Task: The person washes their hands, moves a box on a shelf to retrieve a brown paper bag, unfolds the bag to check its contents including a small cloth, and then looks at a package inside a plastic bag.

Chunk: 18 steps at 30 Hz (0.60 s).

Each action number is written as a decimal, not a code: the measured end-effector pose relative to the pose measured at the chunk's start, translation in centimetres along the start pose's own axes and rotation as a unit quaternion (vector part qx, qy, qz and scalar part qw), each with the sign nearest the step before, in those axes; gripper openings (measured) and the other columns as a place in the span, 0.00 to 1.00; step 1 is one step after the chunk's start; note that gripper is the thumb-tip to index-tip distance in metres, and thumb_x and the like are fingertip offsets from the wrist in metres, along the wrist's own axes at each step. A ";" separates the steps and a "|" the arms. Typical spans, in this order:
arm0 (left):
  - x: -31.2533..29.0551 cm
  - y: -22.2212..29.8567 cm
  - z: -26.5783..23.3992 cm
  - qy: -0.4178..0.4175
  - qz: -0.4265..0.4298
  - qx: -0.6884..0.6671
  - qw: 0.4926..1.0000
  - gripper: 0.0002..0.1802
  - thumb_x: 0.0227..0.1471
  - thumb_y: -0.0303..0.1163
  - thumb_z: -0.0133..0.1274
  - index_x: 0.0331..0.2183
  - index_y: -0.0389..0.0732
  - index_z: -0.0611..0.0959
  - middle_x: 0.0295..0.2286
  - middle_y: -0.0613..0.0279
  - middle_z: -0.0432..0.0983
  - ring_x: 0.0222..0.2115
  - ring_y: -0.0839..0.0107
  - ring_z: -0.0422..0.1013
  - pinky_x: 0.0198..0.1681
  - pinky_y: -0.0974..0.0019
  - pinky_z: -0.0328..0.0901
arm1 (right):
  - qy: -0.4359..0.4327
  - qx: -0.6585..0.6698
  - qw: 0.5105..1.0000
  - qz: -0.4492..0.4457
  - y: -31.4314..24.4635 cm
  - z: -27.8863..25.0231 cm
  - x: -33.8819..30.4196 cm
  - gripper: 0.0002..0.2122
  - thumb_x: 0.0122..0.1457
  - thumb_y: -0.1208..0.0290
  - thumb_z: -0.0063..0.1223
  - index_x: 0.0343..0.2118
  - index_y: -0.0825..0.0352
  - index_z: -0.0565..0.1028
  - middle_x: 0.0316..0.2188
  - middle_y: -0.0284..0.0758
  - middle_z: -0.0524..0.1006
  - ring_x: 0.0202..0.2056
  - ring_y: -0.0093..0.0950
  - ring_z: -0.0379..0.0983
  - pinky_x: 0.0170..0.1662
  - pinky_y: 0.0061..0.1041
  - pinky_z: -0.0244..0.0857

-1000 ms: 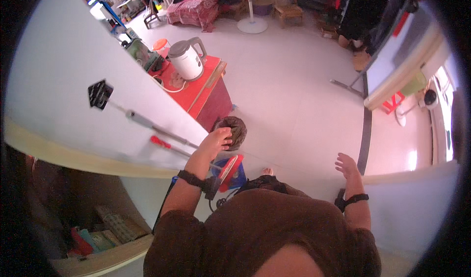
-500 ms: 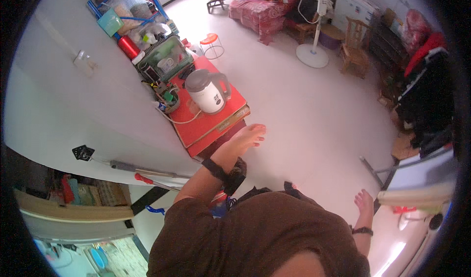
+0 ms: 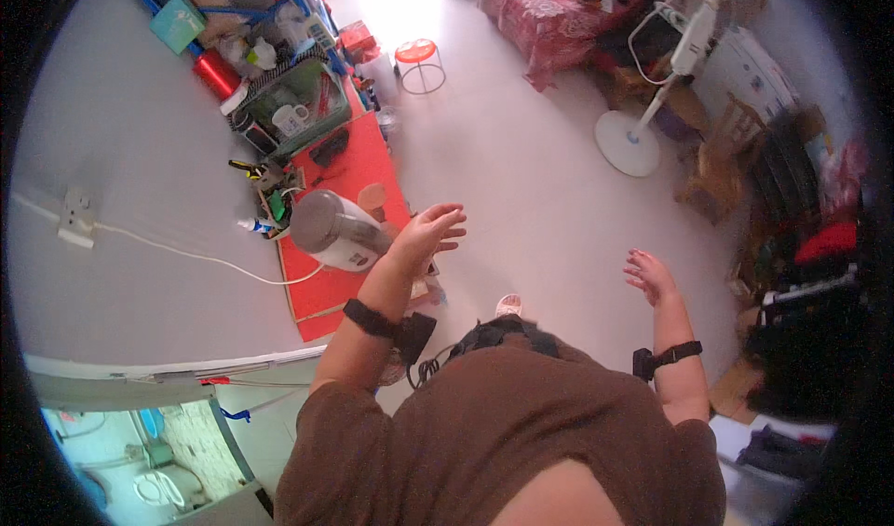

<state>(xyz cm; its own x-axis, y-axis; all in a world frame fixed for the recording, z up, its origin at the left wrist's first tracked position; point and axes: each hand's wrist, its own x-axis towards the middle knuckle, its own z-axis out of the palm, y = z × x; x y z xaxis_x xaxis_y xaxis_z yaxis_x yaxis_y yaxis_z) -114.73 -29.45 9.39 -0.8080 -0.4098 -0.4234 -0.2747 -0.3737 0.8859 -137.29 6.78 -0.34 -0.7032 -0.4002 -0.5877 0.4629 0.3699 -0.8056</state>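
Note:
My left hand (image 3: 430, 235) hangs in the air with its fingers apart and nothing in it. In the picture it overlaps the right side of a white jug-shaped appliance (image 3: 346, 237) with a grey lid; I cannot tell whether they touch. The appliance's handle is hidden. It stands on a red-topped table (image 3: 372, 158), with a white cord (image 3: 214, 261) beside it that runs to a wall socket (image 3: 78, 217). Over the pale floor, my right hand (image 3: 654, 277) is raised, fingers spread, holding nothing. A strap with a black device circles each forearm.
A green bin (image 3: 312, 121) holding a white mug stands farther back on the table. Ahead is an orange-topped stool (image 3: 416, 52). At right are a white standing fan (image 3: 633, 144), a wooden chair (image 3: 717, 172) and dark piled clothes (image 3: 805, 358). A doorway opens at lower left.
The view has moved forward and turned, so the table sits lower and nearer my left. My right hand has come up and forward; my left hand has come alongside the appliance.

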 end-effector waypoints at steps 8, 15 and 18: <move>7.9 2.3 2.5 0.058 -0.033 -0.007 0.998 0.22 0.46 0.40 0.46 0.43 0.41 0.64 0.37 0.61 0.64 0.36 0.69 0.64 0.37 0.66 0.60 | 0.046 0.036 0.996 0.061 -3.3 -9.7 10.6 0.12 0.51 0.65 0.41 0.38 0.63 0.63 0.31 0.35 0.64 0.29 0.29 0.64 0.25 0.24 0.63; 17.7 7.8 -0.1 0.215 0.103 -0.123 0.963 0.16 0.42 0.30 0.49 0.36 0.42 0.67 0.27 0.63 0.69 0.27 0.72 0.66 0.28 0.71 0.62 | -0.118 0.030 0.991 0.053 -16.3 -9.5 31.5 0.07 0.49 0.64 0.43 0.28 0.60 0.65 0.22 0.29 0.65 0.21 0.23 0.62 0.22 0.21 0.59; 18.2 13.3 1.0 0.319 0.124 -0.133 0.930 0.12 0.42 0.29 0.48 0.33 0.43 0.69 0.27 0.66 0.68 0.25 0.75 0.66 0.25 0.74 0.61 | -0.171 -0.073 0.982 -0.036 -24.9 -4.3 37.2 0.15 0.49 0.61 0.44 0.37 0.64 0.65 0.26 0.30 0.65 0.27 0.24 0.64 0.25 0.22 0.59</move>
<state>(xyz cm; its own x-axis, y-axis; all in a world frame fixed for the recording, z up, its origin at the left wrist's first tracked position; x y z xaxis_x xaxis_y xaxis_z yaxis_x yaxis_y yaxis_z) -133.66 -41.02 13.68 -0.3331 -0.8889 -0.3144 0.0865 -0.3608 0.9286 -177.28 -13.73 -1.77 -0.4977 -0.6786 -0.5402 0.3180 0.4367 -0.8415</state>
